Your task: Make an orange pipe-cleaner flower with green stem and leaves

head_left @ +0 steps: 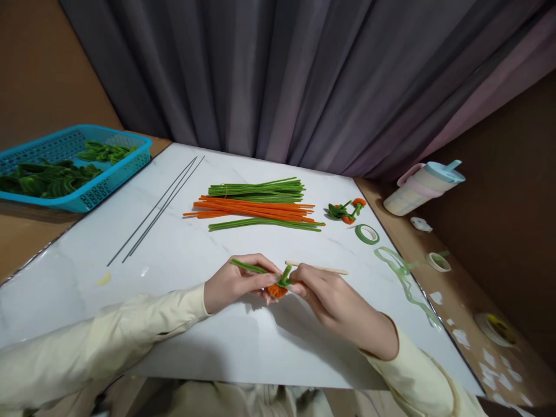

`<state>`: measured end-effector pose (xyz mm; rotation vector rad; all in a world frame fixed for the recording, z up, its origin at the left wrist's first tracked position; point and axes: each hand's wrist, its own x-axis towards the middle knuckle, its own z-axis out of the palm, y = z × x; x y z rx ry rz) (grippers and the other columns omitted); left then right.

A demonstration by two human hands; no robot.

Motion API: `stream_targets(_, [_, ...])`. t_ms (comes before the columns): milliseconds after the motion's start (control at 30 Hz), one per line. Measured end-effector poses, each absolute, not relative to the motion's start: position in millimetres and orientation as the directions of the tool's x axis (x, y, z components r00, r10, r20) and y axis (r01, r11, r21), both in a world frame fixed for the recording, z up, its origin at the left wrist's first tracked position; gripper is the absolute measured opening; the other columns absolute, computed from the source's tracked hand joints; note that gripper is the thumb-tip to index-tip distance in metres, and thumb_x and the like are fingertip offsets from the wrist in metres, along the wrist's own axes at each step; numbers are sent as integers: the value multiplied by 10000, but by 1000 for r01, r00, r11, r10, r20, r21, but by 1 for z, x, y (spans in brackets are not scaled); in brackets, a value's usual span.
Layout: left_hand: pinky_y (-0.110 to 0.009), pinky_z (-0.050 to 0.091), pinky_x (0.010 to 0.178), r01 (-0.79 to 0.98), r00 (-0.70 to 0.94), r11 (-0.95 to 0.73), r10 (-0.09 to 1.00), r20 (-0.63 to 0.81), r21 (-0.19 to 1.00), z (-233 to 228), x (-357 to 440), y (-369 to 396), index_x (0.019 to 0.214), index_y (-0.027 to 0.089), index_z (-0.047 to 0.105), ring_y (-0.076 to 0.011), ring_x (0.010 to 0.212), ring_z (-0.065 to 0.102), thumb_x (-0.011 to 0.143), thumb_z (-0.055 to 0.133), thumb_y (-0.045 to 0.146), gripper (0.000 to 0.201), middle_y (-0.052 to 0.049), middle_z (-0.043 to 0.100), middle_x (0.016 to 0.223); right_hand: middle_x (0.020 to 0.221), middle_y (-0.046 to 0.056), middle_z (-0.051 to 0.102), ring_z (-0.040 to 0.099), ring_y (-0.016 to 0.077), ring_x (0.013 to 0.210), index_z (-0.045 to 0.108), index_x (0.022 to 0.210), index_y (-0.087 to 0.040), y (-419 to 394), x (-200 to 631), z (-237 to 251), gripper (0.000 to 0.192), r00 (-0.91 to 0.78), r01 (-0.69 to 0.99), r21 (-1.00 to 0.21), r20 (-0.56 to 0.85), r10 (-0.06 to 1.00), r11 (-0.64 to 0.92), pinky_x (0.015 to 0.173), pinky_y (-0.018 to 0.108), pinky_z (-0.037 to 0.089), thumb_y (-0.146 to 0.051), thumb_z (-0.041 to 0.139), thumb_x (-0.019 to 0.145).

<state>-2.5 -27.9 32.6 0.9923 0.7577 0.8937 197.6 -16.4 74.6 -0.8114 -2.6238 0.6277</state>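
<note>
Near the front of the white tabletop [182, 353], my left hand [241, 281] is closed on a small orange pipe-cleaner ball [277, 291] with a green stem on top. A green pipe cleaner [247, 266] sticks out leftward above that hand's fingers. My right hand [332, 295] pinches at the right side of the same piece, its fingertips by the green stem [285, 275]. A thin wooden stick [319, 268] shows behind my right knuckles; whether it is held or lies on the table I cannot tell.
Beyond my hands lie orange pipe cleaners [256, 208] and green bundles [260, 190]. To the right are small orange-and-green pieces [347, 211], green tape [367, 234] and a tumbler [423, 185]. At left, thin wires [160, 208] and a blue basket [93, 200] of green leaves.
</note>
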Motion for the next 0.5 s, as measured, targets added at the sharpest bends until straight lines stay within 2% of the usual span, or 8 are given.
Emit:
stream_targets(100, [-189, 501, 533, -300, 438, 234, 895, -85, 925, 34, 0, -29, 792, 107, 621, -98, 551, 608, 755, 653, 252, 152, -19, 664, 627, 803, 38, 571, 535, 130, 660, 441, 869, -180, -15, 195, 74, 150, -793, 451, -598, 72, 605, 662, 595, 234, 395, -242, 331, 950])
stream_targets(300, [-190, 501, 536, -301, 422, 197, 905, -54, 933, 29, 0, -29, 789, 112, 616, -94, 548, 601, 753, 656, 256, 154, -11, 660, 631, 808, 55, 583, 542, 148, 674, 418, 835, -187, -12, 192, 64, 174, -780, 460, -616, 65, 623, 639, 599, 252, 398, -258, 309, 950])
stream_targets(500, [-203, 504, 577, -120, 341, 16, 940, 26, 993, 31, -2, -31, 777, 122, 673, -107, 606, 609, 752, 650, 217, 100, -33, 677, 703, 820, 48, 592, 538, 145, 697, 446, 840, -186, -13, 193, 71, 179, -765, 474, -695, -21, 644, 541, 624, 249, 397, -266, 324, 944])
